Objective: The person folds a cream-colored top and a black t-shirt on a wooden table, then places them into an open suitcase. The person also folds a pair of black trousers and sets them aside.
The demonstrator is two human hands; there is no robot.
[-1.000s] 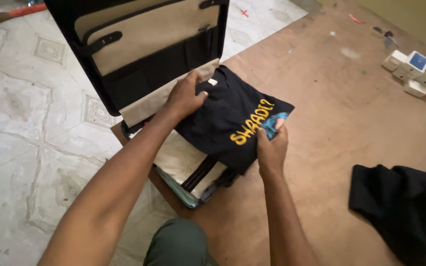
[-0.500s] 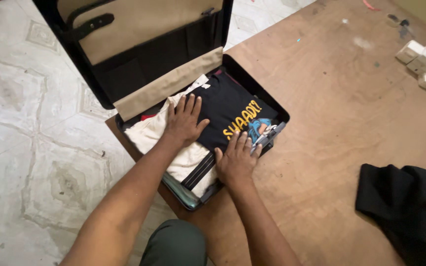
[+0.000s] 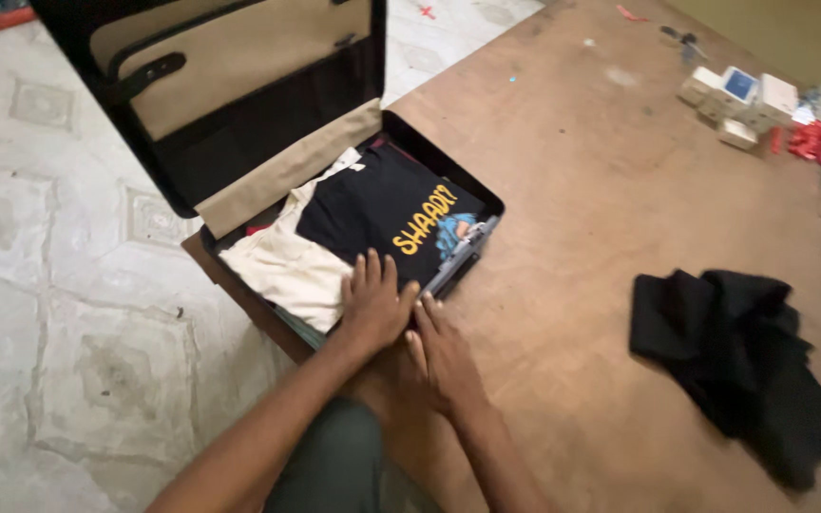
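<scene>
Two bare hands at centre frame | left hand (image 3: 372,306) flat, fingers spread, pressing the near edge of the folded black printed T-shirt (image 3: 382,209) — packed inside the open black hard-shell briefcase (image 3: 486,201) | right hand (image 3: 446,353) open, palm down on the brown plywood board (image 3: 582,190) just beside the case | crumpled black cloth (image 3: 738,351) — right of frame.

Both forearms are bare, with no sleeves, watch or rings in view. The left hand (image 3: 372,306) and right hand (image 3: 446,356) wear no gloves. Just behind the wrists, 1 knee shows in dark olive-green trousers (image 3: 330,465).
</scene>
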